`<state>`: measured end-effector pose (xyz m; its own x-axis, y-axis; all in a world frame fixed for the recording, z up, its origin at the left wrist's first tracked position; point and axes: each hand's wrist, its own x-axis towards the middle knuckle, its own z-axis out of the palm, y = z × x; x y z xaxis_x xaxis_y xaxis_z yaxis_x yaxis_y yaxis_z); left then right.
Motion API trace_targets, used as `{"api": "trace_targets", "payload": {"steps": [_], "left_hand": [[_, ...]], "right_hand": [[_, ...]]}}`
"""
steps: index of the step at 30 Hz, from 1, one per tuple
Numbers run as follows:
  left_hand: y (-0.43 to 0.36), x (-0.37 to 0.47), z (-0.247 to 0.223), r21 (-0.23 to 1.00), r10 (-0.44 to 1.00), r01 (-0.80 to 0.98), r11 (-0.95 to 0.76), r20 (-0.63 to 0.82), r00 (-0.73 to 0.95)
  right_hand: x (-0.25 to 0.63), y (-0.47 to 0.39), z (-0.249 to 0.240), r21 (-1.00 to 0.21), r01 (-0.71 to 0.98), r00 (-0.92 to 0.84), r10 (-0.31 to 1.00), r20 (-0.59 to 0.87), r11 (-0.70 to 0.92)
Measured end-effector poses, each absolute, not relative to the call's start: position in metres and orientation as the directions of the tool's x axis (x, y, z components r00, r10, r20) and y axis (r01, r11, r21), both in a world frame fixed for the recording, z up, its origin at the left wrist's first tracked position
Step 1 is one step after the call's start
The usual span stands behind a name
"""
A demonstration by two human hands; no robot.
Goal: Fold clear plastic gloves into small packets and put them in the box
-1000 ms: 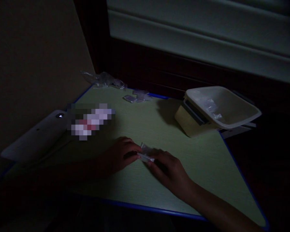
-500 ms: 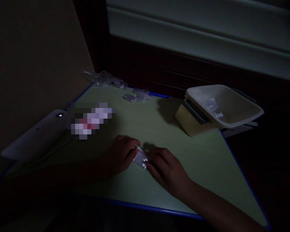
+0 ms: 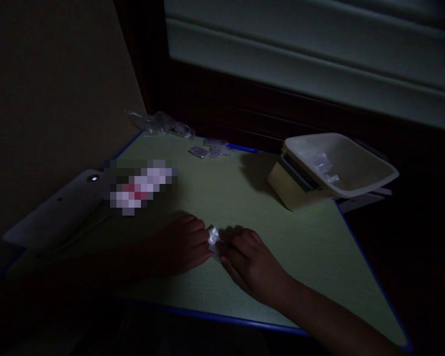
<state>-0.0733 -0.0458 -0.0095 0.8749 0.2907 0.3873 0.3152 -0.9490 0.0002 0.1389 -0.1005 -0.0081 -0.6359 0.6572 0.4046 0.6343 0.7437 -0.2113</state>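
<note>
Between my two hands, low over the middle of the table [image 3: 244, 291], is a small clear plastic packet [image 3: 214, 236], crumpled and shiny. My left hand [image 3: 187, 244] is closed on its left edge, knuckles up. The fingers of my right hand [image 3: 250, 262] pinch it from the right. Fingers cover much of the packet, and I cannot make out whether anything is inside it.
Several flat clear packets [image 3: 211, 149] lie at the back edge beside crumpled clear plastic [image 3: 157, 124]. A cream tub [image 3: 292, 190] with clear pieces inside leans at the right edge. A white tablet-like slab [image 3: 55, 210] and a blurred-out item [image 3: 144, 185] are at left.
My left fingers have curled over the packet, which lay flatter before and now looks bunched up and more covered. My right hand has shifted slightly left. The camera view moved a little.
</note>
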Motion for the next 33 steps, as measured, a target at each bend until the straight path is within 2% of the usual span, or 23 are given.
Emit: {"api": "trace_targets", "payload": {"steps": [4,9,12,15,18,21,23,25,26,28,29,31,33], "left_hand": [[-0.044,-0.080,-0.003,-0.012,0.266,0.278,-0.961,0.254,0.930],[-0.041,-0.082,-0.001,-0.161,0.173,0.238,-0.958,0.337,0.926],[-0.045,-0.082,0.005,-0.248,0.116,0.231,-0.941,0.405,0.907],[-0.051,-0.088,0.014,-0.312,0.066,0.244,-0.918,0.488,0.870],[-0.055,-0.098,0.022,-0.417,-0.003,0.239,-0.877,0.501,0.865],[-0.054,-0.104,0.025,-0.523,-0.048,0.228,-0.821,0.463,0.885],[-0.051,-0.103,0.024,-0.526,-0.056,0.233,-0.818,0.476,0.878],[-0.047,-0.100,0.021,-0.422,0.019,0.279,-0.862,0.524,0.852],[-0.045,-0.098,0.018,-0.318,0.096,0.326,-0.890,0.569,0.817],[-0.040,-0.094,0.011,0.006,0.290,0.389,-0.921,0.678,0.675],[-0.038,-0.091,0.007,0.229,0.442,0.402,-0.886,0.677,0.589],[-0.034,-0.086,-0.002,0.633,0.705,0.342,-0.695,0.504,0.499],[-0.032,-0.081,-0.010,0.752,0.767,0.312,-0.581,0.376,0.520]], "right_hand": [[0.142,-0.095,-0.002,-0.410,0.632,-0.585,0.752,0.304,0.658],[0.141,-0.075,0.009,-0.780,0.507,-0.469,0.877,0.109,0.368],[0.138,-0.062,0.009,-0.908,0.380,-0.465,0.885,-0.025,0.174],[0.135,-0.051,0.006,-0.980,0.198,-0.551,0.824,-0.134,-0.027],[0.132,-0.043,0.003,-0.969,0.054,-0.676,0.705,-0.214,-0.242],[0.129,-0.041,0.001,-0.954,0.000,-0.684,0.696,-0.219,-0.301],[0.128,-0.042,-0.002,-0.953,-0.032,-0.646,0.734,-0.210,-0.300],[0.128,-0.043,-0.004,-0.955,-0.070,-0.589,0.785,-0.193,-0.287],[0.128,-0.043,-0.006,-0.958,-0.085,-0.558,0.810,-0.181,-0.273],[0.129,-0.043,-0.008,-0.966,-0.103,-0.502,0.851,-0.154,-0.236],[0.129,-0.042,-0.009,-0.970,-0.105,-0.482,0.865,-0.141,-0.217],[0.128,-0.041,-0.010,-0.977,-0.103,-0.456,0.882,-0.120,-0.186],[0.126,-0.041,-0.012,-0.981,-0.094,-0.448,0.887,-0.109,-0.169]]}}
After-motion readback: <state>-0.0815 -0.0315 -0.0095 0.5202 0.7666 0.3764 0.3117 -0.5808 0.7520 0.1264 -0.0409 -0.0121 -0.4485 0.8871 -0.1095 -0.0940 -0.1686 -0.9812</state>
